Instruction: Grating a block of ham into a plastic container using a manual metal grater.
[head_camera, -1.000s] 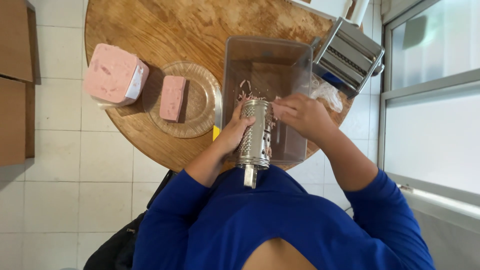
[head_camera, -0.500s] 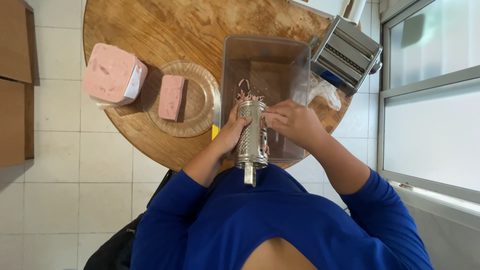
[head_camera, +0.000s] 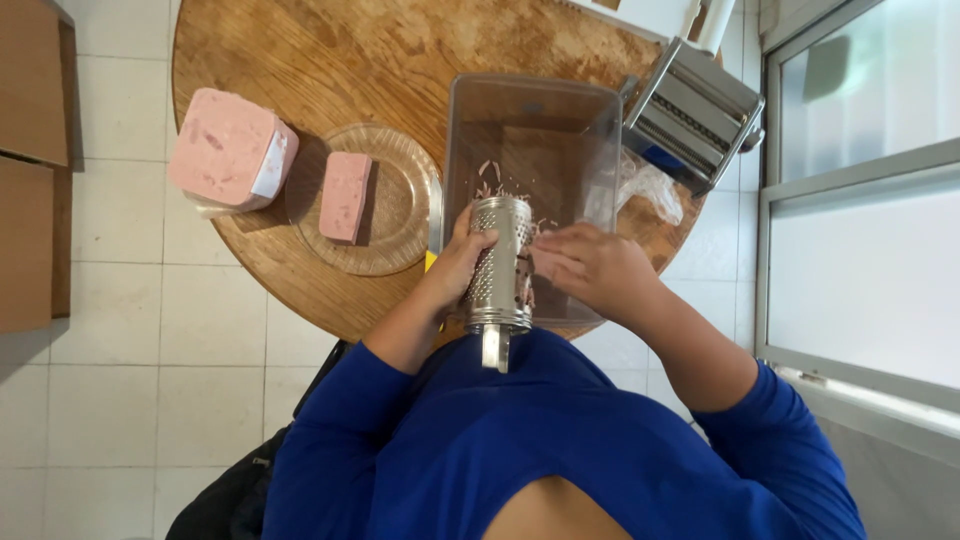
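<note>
Bright blue long-sleeved top, sleeves pushed up to elbows, forearms bare.

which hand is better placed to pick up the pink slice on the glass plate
Left, probably. The left hand grips the metal grater on the side nearest the glass plate with the pink slice; the right hand works on the grater's far side, over the clear container.

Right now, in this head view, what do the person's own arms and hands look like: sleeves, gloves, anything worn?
Both arms wear bright blue long sleeves, the left sleeve and right sleeve pushed up so the forearms are bare. The left hand and right hand are bare: no gloves. No rings, watch or bracelets can be seen. The sleeves are plain, with no visible markings.
</note>
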